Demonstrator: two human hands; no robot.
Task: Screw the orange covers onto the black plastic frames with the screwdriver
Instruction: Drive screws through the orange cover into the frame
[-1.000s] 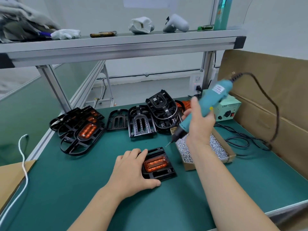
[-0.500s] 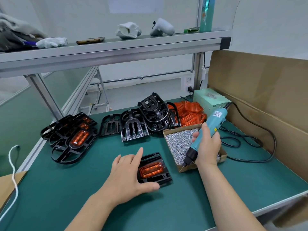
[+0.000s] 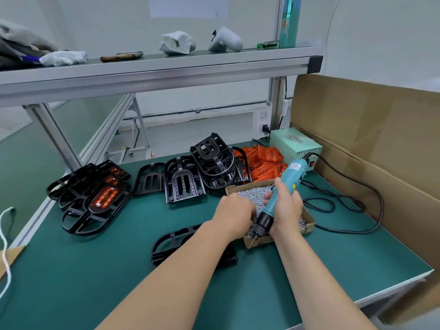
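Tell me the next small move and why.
Probably pinch one screw and carry it to the black frame: the left hand is in the screw box, the right hand grips the screwdriver over it, and the frame lies beneath the left forearm.

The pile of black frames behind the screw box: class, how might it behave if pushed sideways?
The pile probably topples or slides apart: its top frame sits tilted. The frames look like open ribbed plastic, so likely light yet stiff.

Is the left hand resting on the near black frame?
No, the left hand is at the box of screws, past the frame.
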